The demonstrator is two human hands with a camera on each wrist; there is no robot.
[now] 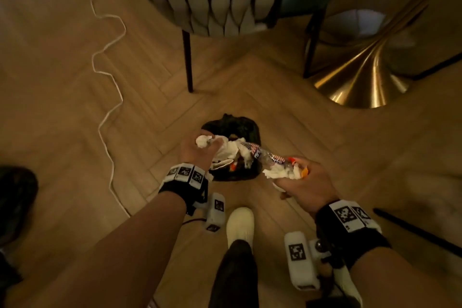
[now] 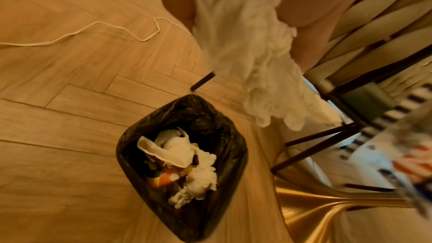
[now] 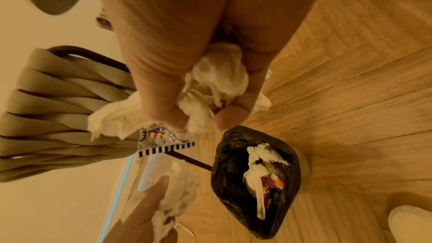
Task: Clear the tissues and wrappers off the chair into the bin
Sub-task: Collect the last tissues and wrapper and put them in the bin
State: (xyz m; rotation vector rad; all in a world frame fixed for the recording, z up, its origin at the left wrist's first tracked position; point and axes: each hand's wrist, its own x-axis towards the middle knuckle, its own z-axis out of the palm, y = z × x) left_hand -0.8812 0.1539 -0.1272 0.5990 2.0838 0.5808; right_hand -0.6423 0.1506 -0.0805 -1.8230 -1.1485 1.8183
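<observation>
Bin: I see the small bin lined with a black plastic bag [image 2: 149, 127] on the herringbone wood floor, near the grey woven chair [image 1: 212, 0]; white tissues and an orange wrapper lie inside.
Left hand [image 1: 197, 151]: my fingers curl round a crumpled white tissue [image 2: 254, 73] above the bin.
Right hand [image 1: 303, 182]: clutches a wad of white tissues [image 3: 210, 84] and a striped clear wrapper [image 1: 268, 156], beside the bin's rim.

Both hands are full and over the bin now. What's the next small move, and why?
Probably open the left hand first and let its tissues drop. It is over the bin, whose black liner gapes open with tissue already inside. The right hand grips more tissue and a striped wrapper nearer the rim; shift it inward, then release.
</observation>
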